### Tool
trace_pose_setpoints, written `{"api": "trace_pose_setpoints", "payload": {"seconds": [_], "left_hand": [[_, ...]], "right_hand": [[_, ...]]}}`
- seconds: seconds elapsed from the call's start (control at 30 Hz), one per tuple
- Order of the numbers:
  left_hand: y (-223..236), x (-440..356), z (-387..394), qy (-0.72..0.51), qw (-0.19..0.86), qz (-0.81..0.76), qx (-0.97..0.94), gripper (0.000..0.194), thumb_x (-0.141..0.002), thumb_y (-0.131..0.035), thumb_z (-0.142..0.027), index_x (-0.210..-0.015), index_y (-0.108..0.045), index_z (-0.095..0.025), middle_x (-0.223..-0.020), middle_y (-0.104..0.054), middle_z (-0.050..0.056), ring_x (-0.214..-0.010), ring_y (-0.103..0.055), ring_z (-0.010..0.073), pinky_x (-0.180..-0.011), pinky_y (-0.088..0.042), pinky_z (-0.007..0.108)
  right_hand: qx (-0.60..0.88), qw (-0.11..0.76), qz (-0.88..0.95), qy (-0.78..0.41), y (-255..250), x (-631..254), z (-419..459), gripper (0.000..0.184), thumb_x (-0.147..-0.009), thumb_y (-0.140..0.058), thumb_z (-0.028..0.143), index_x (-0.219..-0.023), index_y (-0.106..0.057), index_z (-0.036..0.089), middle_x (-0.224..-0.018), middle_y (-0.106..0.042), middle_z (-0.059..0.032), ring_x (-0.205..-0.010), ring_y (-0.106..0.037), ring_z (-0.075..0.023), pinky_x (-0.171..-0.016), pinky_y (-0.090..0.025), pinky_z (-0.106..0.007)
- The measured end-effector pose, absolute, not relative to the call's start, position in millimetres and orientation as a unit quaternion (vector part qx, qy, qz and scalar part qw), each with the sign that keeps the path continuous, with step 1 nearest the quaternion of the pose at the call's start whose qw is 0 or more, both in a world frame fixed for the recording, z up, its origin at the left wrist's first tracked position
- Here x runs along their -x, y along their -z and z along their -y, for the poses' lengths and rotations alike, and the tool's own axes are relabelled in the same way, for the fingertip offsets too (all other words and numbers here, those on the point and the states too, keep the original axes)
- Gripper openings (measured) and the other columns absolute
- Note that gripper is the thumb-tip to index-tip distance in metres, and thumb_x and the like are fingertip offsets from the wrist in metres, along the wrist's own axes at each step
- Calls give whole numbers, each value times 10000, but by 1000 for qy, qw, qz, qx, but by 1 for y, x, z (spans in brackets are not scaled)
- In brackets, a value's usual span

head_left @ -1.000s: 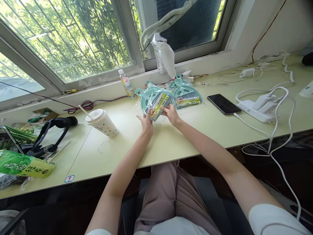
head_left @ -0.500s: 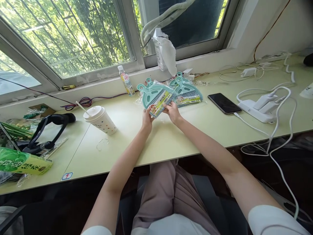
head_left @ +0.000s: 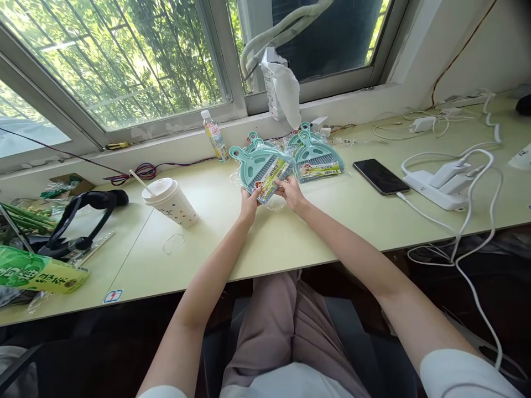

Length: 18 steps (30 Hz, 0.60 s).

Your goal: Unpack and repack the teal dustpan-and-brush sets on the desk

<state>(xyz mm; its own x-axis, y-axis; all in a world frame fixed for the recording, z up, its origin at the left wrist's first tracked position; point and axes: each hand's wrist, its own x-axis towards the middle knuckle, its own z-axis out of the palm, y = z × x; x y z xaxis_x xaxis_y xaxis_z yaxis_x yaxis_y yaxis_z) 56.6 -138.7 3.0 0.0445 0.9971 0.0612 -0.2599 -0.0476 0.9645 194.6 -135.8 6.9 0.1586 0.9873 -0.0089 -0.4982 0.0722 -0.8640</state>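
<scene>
Both hands grip a wrapped mint-green dustpan and brush set (head_left: 258, 166) by its lower edge, with a yellow-green label card across its front. My left hand (head_left: 249, 202) is closed on the lower left corner. At the lower right edge, my right hand (head_left: 292, 193) pinches the same pack, thumb on the card. The set is tilted, its handle pointing up and left. Behind it another mint-green handle loop (head_left: 253, 136) shows. Just to the right lies a second wrapped dustpan set (head_left: 317, 160), with one more partly hidden behind it.
A lidded cup with a straw (head_left: 172, 203) and a drink bottle (head_left: 215, 137) stand to the left. A phone (head_left: 380, 177) on a cable and a white power strip (head_left: 435, 189) lie to the right. A torn white pack (head_left: 280, 88) rests on the sill; a black headset (head_left: 85, 221) lies far left.
The held dustpan set has shifted slightly left and turned a little in my hands. Both hands have kept their grip on it.
</scene>
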Motion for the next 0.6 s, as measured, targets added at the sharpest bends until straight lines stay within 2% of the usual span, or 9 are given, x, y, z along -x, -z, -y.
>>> {"api": "trace_pose_setpoints", "payload": {"seconds": [0.13, 0.23, 0.3, 0.37, 0.43, 0.47, 0.53, 0.6], "left_hand": [[-4, -55, 138, -548, 580, -413, -440, 389, -796, -644, -164, -1068, -370, -206, -1174, -602, 62, -900, -676, 171, -795, -608, 375], [-8, -51, 135, -549, 592, -424, -412, 384, -776, -639, -121, -1063, -394, -194, -1143, -615, 61, -872, -682, 168, -791, -614, 365], [-13, -45, 131, -556, 602, -430, -379, 373, -765, -615, -81, -1078, -435, -175, -1065, -640, 59, -837, -686, 171, -768, -614, 339], [-19, -37, 127, -571, 614, -434, -328, 376, -753, -576, -48, -1103, -481, -146, -977, -658, 64, -784, -685, 171, -722, -612, 305], [-24, -27, 124, -579, 629, -435, -280, 382, -755, -534, -37, -1130, -516, -109, -923, -665, 78, -739, -682, 170, -658, -601, 263], [-26, -23, 123, -575, 640, -436, -264, 387, -761, -518, -37, -1144, -526, -93, -909, -667, 87, -721, -682, 170, -623, -592, 240], [-29, -14, 122, -552, 662, -440, -251, 396, -777, -509, -48, -1171, -534, -76, -888, -667, 96, -683, -679, 165, -555, -567, 203], [-30, -9, 122, -531, 677, -441, -256, 410, -793, -527, -65, -1203, -530, -82, -869, -665, 91, -632, -666, 150, -500, -541, 177]], "right_hand": [[404, 623, 310, -594, -8, -196, 134, 143, -868, -620, 151, -996, -560, 177, -910, -737, -67, -855, -725, -200, -850, -622, -416], [417, 578, 335, -616, -11, -204, 130, 208, -889, -657, 301, -1027, -596, 157, -837, -735, -91, -815, -729, -226, -801, -630, -417], [434, 554, 369, -607, -12, -214, 128, 246, -909, -631, 382, -982, -629, 148, -773, -725, -102, -768, -726, -240, -769, -630, -423], [477, 578, 407, -523, -14, -225, 126, 278, -939, -570, 408, -897, -647, 144, -735, -712, -110, -720, -720, -245, -753, -625, -427], [521, 628, 450, -363, -15, -237, 125, 306, -972, -485, 378, -869, -656, 146, -782, -714, -120, -738, -718, -246, -785, -610, -435], [532, 642, 479, -274, -15, -242, 125, 282, -973, -465, 338, -907, -666, 151, -862, -722, -125, -806, -719, -251, -836, -594, -446], [521, 622, 568, -138, -15, -251, 124, 223, -929, -503, 237, -1064, -672, 183, -1121, -700, -119, -1063, -671, -270, -999, -508, -484], [486, 560, 666, -84, -15, -255, 123, 352, -839, -595, 149, -1176, -657, 232, -1298, -633, -80, -1263, -556, -273, -1121, -386, -503]]}}
